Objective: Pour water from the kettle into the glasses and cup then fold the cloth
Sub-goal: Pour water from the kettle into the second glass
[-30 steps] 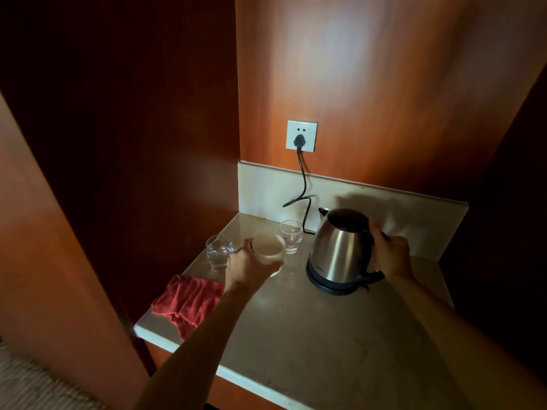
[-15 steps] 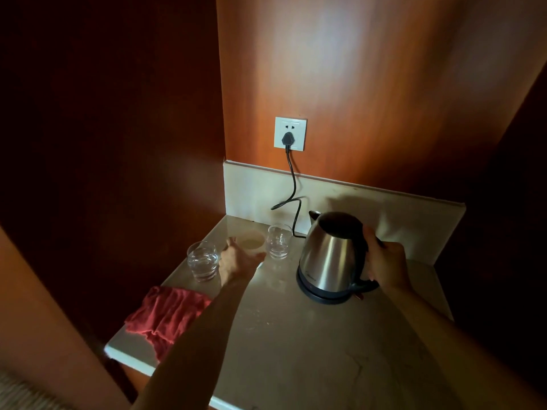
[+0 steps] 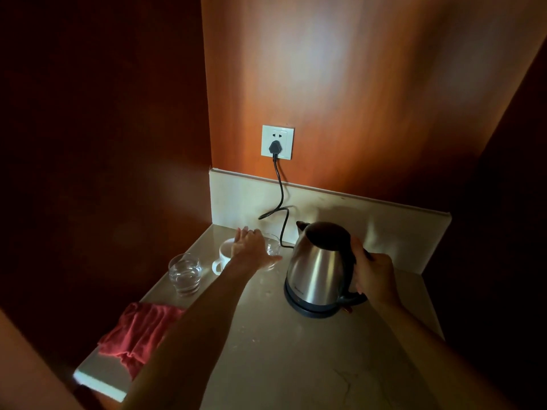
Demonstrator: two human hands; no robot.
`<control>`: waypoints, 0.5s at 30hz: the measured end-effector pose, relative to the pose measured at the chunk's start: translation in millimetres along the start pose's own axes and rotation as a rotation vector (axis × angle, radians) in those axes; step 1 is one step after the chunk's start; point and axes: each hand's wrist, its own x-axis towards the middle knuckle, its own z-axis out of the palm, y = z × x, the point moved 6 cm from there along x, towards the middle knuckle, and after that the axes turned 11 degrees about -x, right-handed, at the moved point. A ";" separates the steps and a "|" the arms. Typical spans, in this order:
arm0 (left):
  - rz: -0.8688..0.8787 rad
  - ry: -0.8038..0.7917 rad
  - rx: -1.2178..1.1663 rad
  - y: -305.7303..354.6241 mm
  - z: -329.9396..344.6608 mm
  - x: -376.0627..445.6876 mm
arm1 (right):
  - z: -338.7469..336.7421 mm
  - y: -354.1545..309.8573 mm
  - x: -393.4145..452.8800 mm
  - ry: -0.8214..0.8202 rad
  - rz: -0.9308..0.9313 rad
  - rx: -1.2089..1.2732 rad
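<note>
A dim alcove with glossy reddish-brown wood-panelled walls point(image 3: 370, 93), a pale stone countertop point(image 3: 296, 350) with a low backsplash point(image 3: 384, 220), and a white wall socket point(image 3: 277, 142) on the far wall.

Right hand point(image 3: 373, 273) grips kettle point(image 3: 318, 269) handle; left hand point(image 3: 251, 250) seemingly open over cup point(image 3: 224, 255).

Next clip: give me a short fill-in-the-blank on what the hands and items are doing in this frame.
1. The right hand grips the kettle by its ____.
2. The kettle sits on its base, whose cord runs to the wall ____.
3. The left hand hovers with fingers spread over the white ____.
4. The ____ cloth lies crumpled at the counter's left edge.

Missing words: handle; socket; cup; red
</note>
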 end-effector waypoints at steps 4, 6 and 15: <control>-0.054 -0.019 -0.031 -1.8 5.2 15.6 | 2.3 1.9 1.2 0.005 -0.007 0.017; -0.081 0.002 -0.074 -1.4 2.2 20.7 | 1.7 3.1 3.7 0.018 -0.010 0.021; -0.009 0.238 -0.427 -2.3 -36.1 -32.1 | -1.7 -1.2 0.6 0.009 -0.021 0.001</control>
